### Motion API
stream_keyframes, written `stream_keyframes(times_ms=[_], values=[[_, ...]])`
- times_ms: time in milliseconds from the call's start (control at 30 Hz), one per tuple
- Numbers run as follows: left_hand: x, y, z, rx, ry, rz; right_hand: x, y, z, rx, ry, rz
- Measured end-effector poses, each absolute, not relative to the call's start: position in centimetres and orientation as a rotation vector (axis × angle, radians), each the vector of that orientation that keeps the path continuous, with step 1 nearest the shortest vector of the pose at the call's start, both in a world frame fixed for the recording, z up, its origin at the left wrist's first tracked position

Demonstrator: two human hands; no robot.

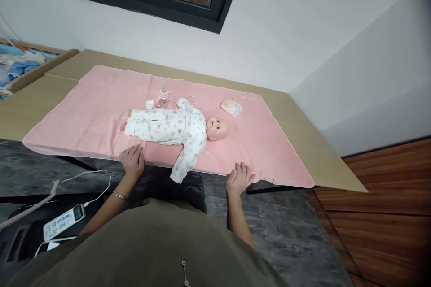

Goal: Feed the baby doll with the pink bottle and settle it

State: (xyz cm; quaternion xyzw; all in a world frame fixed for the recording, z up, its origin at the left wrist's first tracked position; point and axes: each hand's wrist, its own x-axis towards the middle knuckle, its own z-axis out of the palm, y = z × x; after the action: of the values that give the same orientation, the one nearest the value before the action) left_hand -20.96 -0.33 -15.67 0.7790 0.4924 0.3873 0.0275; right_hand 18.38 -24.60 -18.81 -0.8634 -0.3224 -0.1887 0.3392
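Note:
A baby doll (164, 125) in a white printed outfit lies on its back on a pink blanket (90, 103), head to the right and feet to the left. My left hand (133, 160) rests open on the blanket's front edge, just below the doll's feet. At that same edge, right of the doll's near sleeve, my right hand (239, 178) lies flat with its fingers stretched out. Neither hand holds anything. Behind the doll stand a baby bottle (163, 98) and a small white item (150, 104). A soft packet (231, 106) lies beyond the doll's head.
The blanket covers much of a wooden table (292, 121) against a white wall. A small clear cap-like piece (191, 98) lies behind the doll's arm. At lower left, a power bank (63, 222) with cables rests on a dark surface. A wooden crib (43, 69) stands far left.

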Motion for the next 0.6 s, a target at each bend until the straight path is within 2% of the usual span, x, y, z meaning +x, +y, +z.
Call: stream_keyframes(times_ms=[333, 600], values=[[-22.9, -3.8, -14.8, 2.402, 1.423, 0.969, 21.6, -27.0, -18.3, -2.256, -0.653, -0.579], [-22.4, -2.7, -17.1, 2.427, 1.429, 1.172, 20.7, -25.0, -19.1, -2.129, -0.418, -0.673]])
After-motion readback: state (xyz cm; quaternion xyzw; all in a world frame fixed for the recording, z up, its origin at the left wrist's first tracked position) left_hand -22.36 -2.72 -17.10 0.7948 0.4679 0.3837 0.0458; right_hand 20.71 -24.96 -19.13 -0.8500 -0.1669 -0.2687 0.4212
